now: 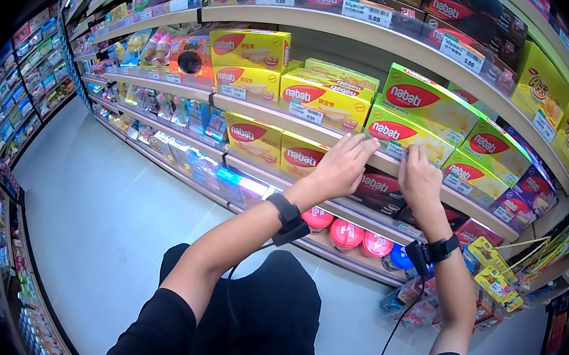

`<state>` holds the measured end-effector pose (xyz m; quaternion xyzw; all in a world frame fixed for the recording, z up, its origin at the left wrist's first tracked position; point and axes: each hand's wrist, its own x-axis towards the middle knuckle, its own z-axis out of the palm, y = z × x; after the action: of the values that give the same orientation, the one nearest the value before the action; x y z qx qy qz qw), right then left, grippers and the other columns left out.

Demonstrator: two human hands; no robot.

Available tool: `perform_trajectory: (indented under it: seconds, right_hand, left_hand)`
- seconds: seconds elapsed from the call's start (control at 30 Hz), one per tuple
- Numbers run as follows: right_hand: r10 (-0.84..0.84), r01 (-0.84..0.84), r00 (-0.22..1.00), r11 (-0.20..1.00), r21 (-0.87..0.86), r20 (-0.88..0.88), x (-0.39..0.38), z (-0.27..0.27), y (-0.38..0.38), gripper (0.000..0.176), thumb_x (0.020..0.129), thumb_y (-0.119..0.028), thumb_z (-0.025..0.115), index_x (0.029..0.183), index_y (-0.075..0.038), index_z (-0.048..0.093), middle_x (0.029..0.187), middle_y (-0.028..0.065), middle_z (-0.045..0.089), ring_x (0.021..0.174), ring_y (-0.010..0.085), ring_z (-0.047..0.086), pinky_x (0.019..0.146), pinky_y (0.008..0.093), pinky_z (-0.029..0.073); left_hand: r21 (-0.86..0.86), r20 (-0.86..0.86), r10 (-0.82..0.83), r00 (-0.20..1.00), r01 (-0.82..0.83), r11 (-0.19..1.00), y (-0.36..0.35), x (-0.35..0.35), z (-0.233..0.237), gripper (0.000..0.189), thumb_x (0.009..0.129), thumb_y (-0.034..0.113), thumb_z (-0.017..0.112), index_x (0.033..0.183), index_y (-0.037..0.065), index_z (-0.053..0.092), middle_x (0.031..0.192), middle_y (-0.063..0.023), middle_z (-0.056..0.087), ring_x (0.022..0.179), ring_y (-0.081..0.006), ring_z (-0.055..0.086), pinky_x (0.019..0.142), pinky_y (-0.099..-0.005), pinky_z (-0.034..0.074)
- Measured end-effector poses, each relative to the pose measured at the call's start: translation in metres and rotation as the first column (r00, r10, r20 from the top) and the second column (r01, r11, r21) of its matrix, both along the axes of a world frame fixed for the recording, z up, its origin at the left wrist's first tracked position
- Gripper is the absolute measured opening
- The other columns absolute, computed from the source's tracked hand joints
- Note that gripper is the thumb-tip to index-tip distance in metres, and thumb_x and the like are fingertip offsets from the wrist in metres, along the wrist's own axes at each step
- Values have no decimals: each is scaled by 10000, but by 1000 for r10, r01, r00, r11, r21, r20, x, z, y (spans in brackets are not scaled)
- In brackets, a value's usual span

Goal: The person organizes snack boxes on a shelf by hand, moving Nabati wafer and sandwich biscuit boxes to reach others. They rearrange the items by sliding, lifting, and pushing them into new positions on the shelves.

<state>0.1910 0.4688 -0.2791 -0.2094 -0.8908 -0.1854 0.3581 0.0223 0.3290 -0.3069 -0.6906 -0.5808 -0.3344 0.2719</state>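
My left hand (345, 164) reaches to the front edge of a middle shelf, its fingers bent and pressed together at the left end of a small price label (395, 149). At that label's right end, the curled fingers of my right hand (423, 178) rest on the same shelf edge. Part of the label shows between the two hands; the exact fingertip contact is hidden. Just behind it stands a yellow-green nabati wafer box (409, 132), with a larger green nabati box (429, 102) above. Below my hands, dark nabati boxes (376, 186) sit on the lower shelf.
Yellow nabati boxes (250, 49) stand to the left. Purple boxes (537, 188) are at the right end. Red-lidded tubs (346, 235) line the bottom shelf. Yellow hanging packets (494, 273) stick out at right. Pale floor (108, 229) lies between the shelf rows.
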Motion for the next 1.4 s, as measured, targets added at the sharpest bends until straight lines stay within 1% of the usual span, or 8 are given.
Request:
perform_trajectory:
  seconds: [0.27,0.57,0.8,0.9,1.07,1.2,1.37,1.4]
  right_hand:
    - [-88,84,995,993,-85,-43,-10,-13,-5,270,921,-175,605,1140,-28,547,1006,179,611,703,371,668,563,454,536]
    - [-199,198,980,979,-38,-25,-22,-16,-10,239,919,-196,595,1064,-14,542,957,177,622,654,357,673,547,454,545]
    - [-319,318,945,948,24,69,-26,-7,-21,252,909,-232,605,1037,-19,559,978,170,628,661,337,681,553,443,546]
    - [-418,407,905,904,132,75,-38,-8,-39,257,900,-244,615,1019,-20,572,980,159,625,661,323,685,554,419,547]
    - [-239,245,965,968,-45,110,-102,14,-119,245,875,-233,629,984,-19,583,985,156,616,679,309,685,559,410,546]
    - [124,-126,992,988,-93,-18,-173,25,-151,181,866,-165,620,979,-27,589,1014,145,623,765,320,685,627,420,558]
    - [351,-352,936,924,-151,-31,-260,6,-159,333,848,-131,632,1158,-23,573,1146,157,586,857,330,689,713,430,570]
    - [325,-320,946,929,-185,-8,-272,5,-162,350,848,-120,626,1182,-32,565,1166,152,575,889,336,679,727,434,571]
  left_hand:
    - [-26,49,195,980,-194,981,-57,-73,-22,722,799,24,644,1459,1,352,1498,-187,417,1415,-411,358,1145,-565,301]
    - [-73,163,479,862,-474,878,-113,-168,-34,828,800,101,635,1515,-18,234,1569,-201,313,1479,-370,262,1186,-562,221]
    - [-191,205,521,828,-488,851,-148,-235,-35,847,819,111,628,1537,2,191,1592,-198,265,1495,-362,227,1184,-584,209]
    - [-208,110,515,850,-487,848,-155,-244,-36,827,809,98,618,1533,26,224,1594,-191,265,1494,-350,237,1180,-596,211]
    - [-117,118,488,865,-476,871,-161,-257,-32,769,800,71,621,1494,1,297,1579,-191,294,1489,-351,248,1189,-574,212]
    - [-59,145,483,864,-480,875,-159,-280,-23,762,805,56,603,1496,-12,288,1577,-202,296,1494,-358,235,1185,-579,218]
    - [-184,81,470,879,-451,874,-157,-292,-25,964,791,139,693,1551,-10,120,1612,-238,179,1481,-402,238,1158,-585,264]
    - [-164,95,454,886,-436,885,-158,-292,-25,968,786,142,697,1550,-12,123,1611,-240,180,1479,-404,243,1160,-574,268]
